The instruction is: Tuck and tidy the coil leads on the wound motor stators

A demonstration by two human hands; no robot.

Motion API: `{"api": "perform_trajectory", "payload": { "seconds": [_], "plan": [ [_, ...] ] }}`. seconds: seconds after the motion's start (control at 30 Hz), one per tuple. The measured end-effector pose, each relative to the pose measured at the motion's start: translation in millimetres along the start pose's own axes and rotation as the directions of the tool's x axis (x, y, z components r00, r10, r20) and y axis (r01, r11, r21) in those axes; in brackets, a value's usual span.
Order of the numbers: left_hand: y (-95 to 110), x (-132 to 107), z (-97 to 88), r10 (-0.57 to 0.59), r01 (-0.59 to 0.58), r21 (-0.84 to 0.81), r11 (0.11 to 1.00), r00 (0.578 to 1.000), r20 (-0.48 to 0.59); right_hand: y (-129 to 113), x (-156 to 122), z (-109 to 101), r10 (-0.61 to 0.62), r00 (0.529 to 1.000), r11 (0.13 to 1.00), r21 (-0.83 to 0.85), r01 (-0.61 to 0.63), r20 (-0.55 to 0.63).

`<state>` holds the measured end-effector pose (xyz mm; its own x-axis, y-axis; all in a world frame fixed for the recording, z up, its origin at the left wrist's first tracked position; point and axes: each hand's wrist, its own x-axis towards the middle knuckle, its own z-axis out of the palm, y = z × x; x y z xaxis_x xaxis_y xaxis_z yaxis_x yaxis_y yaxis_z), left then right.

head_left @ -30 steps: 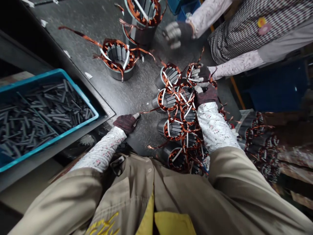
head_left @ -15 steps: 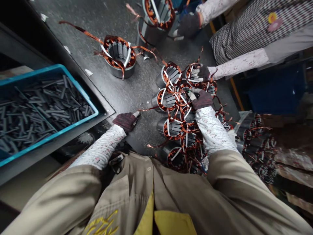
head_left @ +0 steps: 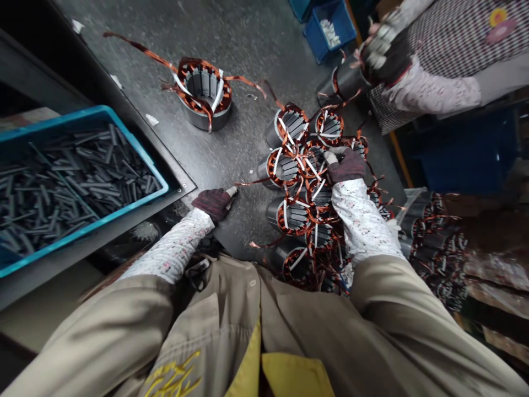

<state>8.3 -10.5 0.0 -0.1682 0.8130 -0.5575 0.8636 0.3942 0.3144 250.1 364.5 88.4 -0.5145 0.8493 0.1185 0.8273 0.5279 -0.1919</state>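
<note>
A pile of small motor stators [head_left: 303,190] with copper windings and white paper strips lies on the dark table [head_left: 231,143]. My right hand [head_left: 345,164], in a dark glove, rests on top of the pile and grips one small stator there. My left hand [head_left: 214,202], also gloved, is closed and pressed on the table near its front edge, left of the pile, with a white tip showing at the fingers. A larger stator [head_left: 204,99] with loose copper leads stands alone farther back.
A blue crate [head_left: 124,135] full of dark sticks sits at the left. A co-worker's gloved hands [head_left: 384,52] hold a stator at the top right. Small blue bins [head_left: 328,25] stand at the back. More stators [head_left: 438,242] fill a container at the right.
The co-worker has lifted a stator away from the table toward the top right and pulled the other hand off the pile. My hands have stayed nearly still.
</note>
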Motion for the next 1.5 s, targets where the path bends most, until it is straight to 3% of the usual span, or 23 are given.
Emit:
{"api": "perform_trajectory", "payload": {
  "seconds": [0.07,0.13,0.17,0.23,0.33,0.4,0.47,0.63,0.83,1.0,1.13,1.27,1.33,1.43,1.5],
  "plan": [
    [2.2,-0.5,-2.7,-0.007,0.007,-0.003,1.000,1.000,0.000,-5.9,-2.6,-3.0,0.052,0.990,0.990,0.141,-0.032,-0.135],
    [4.2,-1.3,-5.6,-0.012,0.012,0.003,1.000,1.000,0.002,-16.8,-13.5,-8.6,0.021,0.970,0.955,0.293,0.053,-0.242],
    [5.1,-1.9,-7.0,-0.011,0.011,0.009,1.000,1.000,0.005,-24.2,-21.4,-12.1,-0.035,0.970,0.930,0.348,0.120,-0.241],
    [6.2,-4.1,-9.7,-0.013,0.012,0.015,1.000,1.000,0.018,-42.1,-38.1,-19.1,-0.209,0.969,0.891,0.383,0.244,-0.130],
    [7.0,-9.7,-13.9,-0.009,0.009,-0.034,0.999,1.000,-0.001,-70.7,-53.7,-24.4,-0.410,0.892,0.907,0.186,0.378,0.190],
    [7.5,-13.2,-16.5,0.008,-0.010,-0.065,0.998,1.000,-0.029,-85.3,-55.1,-23.4,-0.428,0.825,0.887,-0.002,0.461,0.370],
    [8.2,-14.4,-18.8,0.031,-0.034,-0.061,0.998,0.999,-0.040,-94.7,-52.5,-20.4,-0.402,0.782,0.850,-0.123,0.512,0.475],
    [10.6,-8.8,-22.0,-0.006,0.007,-0.016,1.000,0.999,0.052,-100.9,-49.3,-15.2,-0.352,0.765,0.812,-0.229,0.536,0.540],
    [9.6,-7.4,-20.1,-0.008,0.009,-0.044,0.999,1.000,0.025,-92.3,-53.0,-15.0,-0.332,0.856,0.871,-0.219,0.439,0.396],
    [8.2,-10.1,-17.2,-0.005,0.004,-0.049,0.999,1.000,-0.010,-87.6,-50.5,-20.8,-0.305,0.864,0.904,-0.165,0.395,0.401],
    [7.8,-15.8,-18.1,0.013,-0.017,-0.077,0.997,0.999,-0.052,-93.1,-57.9,-37.5,-0.240,0.967,0.952,0.214,0.217,0.089],
    [7.6,-17.8,-19.0,0.033,-0.037,-0.078,0.996,0.998,-0.060,-95.8,-64.1,-49.2,-0.258,0.966,0.902,0.365,0.231,0.025],
    [7.7,-15.8,-17.6,0.023,-0.025,-0.056,0.998,0.999,-0.048,-91.6,-57.9,-47.3,-0.228,0.971,0.884,0.402,0.239,-0.074],
    [7.5,-11.5,-14.2,-0.005,0.005,-0.047,0.999,1.000,-0.016,-82.9,-31.2,-38.0,-0.136,0.947,0.889,0.386,0.246,-0.289],
    [7.0,-9.5,-12.4,-0.018,0.018,-0.060,0.998,1.000,0.001,-80.8,-6.0,-30.6,-0.172,0.955,0.924,0.297,0.242,-0.242]
  ]
}}
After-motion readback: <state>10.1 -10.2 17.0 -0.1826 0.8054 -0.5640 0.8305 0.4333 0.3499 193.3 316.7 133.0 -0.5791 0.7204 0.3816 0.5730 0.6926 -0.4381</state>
